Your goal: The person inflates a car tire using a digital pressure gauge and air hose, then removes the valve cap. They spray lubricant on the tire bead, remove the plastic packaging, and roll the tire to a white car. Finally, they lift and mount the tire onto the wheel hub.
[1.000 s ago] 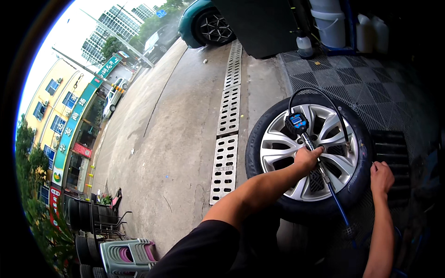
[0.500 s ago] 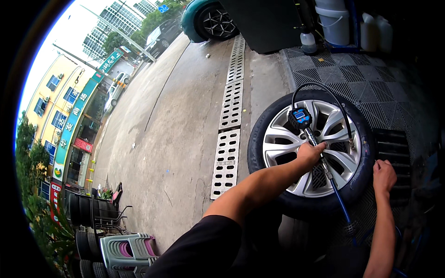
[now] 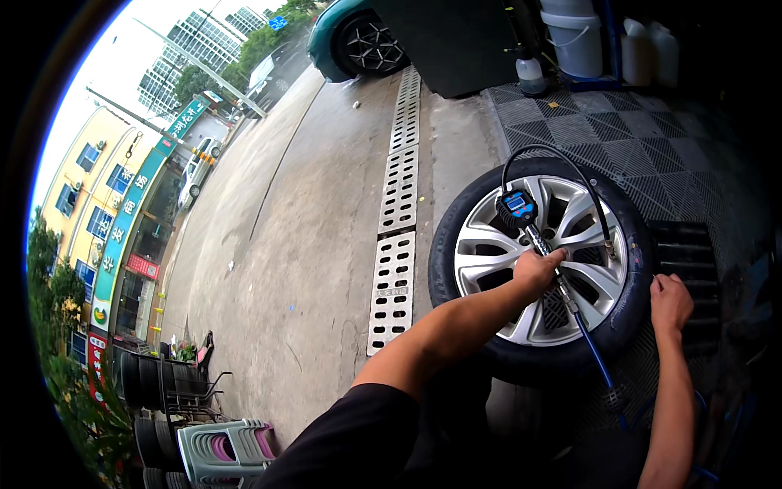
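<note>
A tyre [image 3: 444, 269] on a silver alloy wheel [image 3: 599, 281] lies flat before me. Over its hub, my left hand [image 3: 538, 273] is wrapped round the metal grip of a digital tyre inflator [image 3: 517, 207], whose small blue screen faces up. A black hose [image 3: 599, 191] arches from the gauge to the rim's right side, ending near the valve. From the grip's lower end runs a blue air line [image 3: 597, 356]. Beside the tyre's right edge, my right hand [image 3: 671, 306] is closed with fingertips pressed together; whatever they hold, if anything, is too small to name.
Black ribbed matting [image 3: 684, 253] lies right of the tyre, with patterned floor tiles [image 3: 603, 134] beyond. A slotted drain cover [image 3: 391, 293] runs along the left. White buckets [image 3: 574, 41] and a spray bottle [image 3: 530, 73] stand at the back. Stacked stools [image 3: 220, 448] and tyres [image 3: 151, 375] are lower left.
The whole scene has shifted slightly left in the view. Both hands keep nearly the same places and grips over and beside the wheel.
</note>
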A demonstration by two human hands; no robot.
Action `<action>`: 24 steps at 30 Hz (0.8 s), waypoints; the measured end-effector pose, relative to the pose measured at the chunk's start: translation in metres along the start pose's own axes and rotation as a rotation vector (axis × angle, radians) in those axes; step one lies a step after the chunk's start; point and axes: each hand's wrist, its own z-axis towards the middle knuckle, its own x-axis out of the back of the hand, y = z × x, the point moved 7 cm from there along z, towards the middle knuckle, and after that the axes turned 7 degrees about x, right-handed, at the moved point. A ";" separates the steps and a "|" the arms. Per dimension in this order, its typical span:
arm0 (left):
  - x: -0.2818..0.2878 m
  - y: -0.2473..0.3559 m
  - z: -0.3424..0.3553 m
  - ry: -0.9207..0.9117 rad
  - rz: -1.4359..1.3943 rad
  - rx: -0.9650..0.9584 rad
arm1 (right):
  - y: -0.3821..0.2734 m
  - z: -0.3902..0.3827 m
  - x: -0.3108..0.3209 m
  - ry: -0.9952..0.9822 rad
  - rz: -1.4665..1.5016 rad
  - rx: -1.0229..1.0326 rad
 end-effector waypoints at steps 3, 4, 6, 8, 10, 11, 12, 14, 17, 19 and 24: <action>0.003 -0.003 0.001 0.024 0.014 -0.008 | -0.005 -0.001 0.001 -0.016 -0.003 -0.002; 0.003 -0.004 0.002 0.018 0.004 -0.006 | -0.007 -0.001 0.003 -0.013 -0.005 -0.003; 0.004 -0.008 0.005 0.004 -0.015 -0.003 | -0.008 -0.003 0.003 -0.007 -0.009 -0.003; 0.005 -0.011 0.009 0.001 -0.014 -0.008 | -0.008 -0.003 0.000 0.006 -0.011 -0.001; 0.005 -0.012 0.011 0.009 -0.009 -0.014 | -0.008 -0.005 0.000 -0.013 -0.021 -0.004; 0.005 -0.010 0.012 0.018 -0.005 -0.019 | -0.006 -0.005 0.000 -0.024 -0.025 -0.008; 0.004 -0.008 0.013 0.027 0.004 -0.024 | -0.005 -0.005 -0.001 -0.014 0.001 -0.015; 0.006 0.002 0.014 0.065 0.023 -0.060 | 0.003 -0.003 0.000 -0.007 -0.001 -0.049; 0.000 -0.006 0.016 0.007 -0.016 -0.026 | -0.002 0.001 0.003 -0.002 -0.052 -0.030; 0.002 -0.016 0.021 -0.035 -0.089 -0.010 | -0.004 0.001 -0.005 0.000 -0.066 0.006; -0.002 -0.008 0.017 -0.010 -0.121 -0.039 | 0.006 0.002 -0.011 -0.050 -0.066 -0.043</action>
